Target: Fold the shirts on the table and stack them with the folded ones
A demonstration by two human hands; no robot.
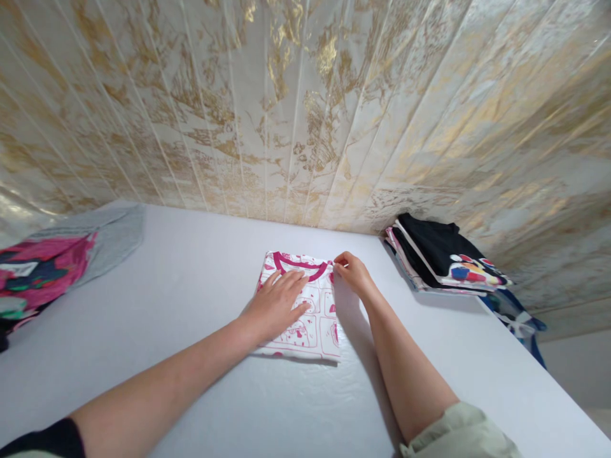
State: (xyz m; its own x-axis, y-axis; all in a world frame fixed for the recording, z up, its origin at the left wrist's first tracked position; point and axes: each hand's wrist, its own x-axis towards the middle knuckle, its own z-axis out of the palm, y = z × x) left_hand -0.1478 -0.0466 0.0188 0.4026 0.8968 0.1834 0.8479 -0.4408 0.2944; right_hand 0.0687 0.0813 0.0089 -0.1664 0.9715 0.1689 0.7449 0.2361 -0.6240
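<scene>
A white T-shirt with pink drawings and a pink collar (315, 318) lies folded into a neat rectangle on the white table. Across its upper left part my left hand (279, 299) rests flat, fingers spread over the cloth just below the neckline. My right hand (351, 270) is at the shirt's top right corner, thumb and fingertips pinched together on the edge of the fabric beside the collar.
On the right edge of the white table (191, 299) sits a stack of folded clothes (429, 254), a black printed garment on top. Blue fabric (520, 324) hangs over the edge beside it. Grey and pink clothing (62, 261) lies at the left. A gold-patterned curtain (286, 114) stands behind.
</scene>
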